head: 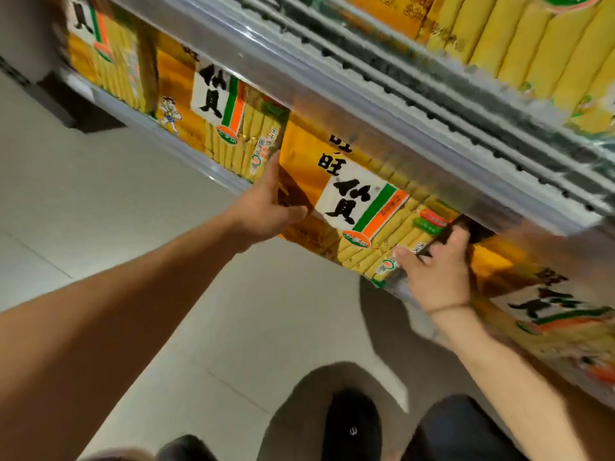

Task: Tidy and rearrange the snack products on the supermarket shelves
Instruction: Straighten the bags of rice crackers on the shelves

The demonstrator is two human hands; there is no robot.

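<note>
1. Both hands are on one big yellow rice-cracker bag (pixel 362 197), the one with the white label panel and green-and-orange stripe, standing in the lower shelf row.
2. Left hand (pixel 266 207) clamps the bag's left edge, thumb on the front face, fingers tucked behind it in the gap beside the neighbouring bag (pixel 229 121).
3. Right hand (pixel 436 274) grips the bag's lower right corner, thumb pressed on the front, fingers curled round the edge (a thin band (pixel 449 307) sits on that wrist).
4. The bag leans out, its bottom past the shelf's front edge, its top tucked under the shelf rail (pixel 382 104) above.
5. More of the same bags flank it: one further left (pixel 106 51), one blurred at right (pixel 545 314).
6. Upper shelf holds yellow packs (pixel 519 44).
7. Down below, a pale tiled floor (pixel 149 201) and a black shoe (pixel 352 427).
</note>
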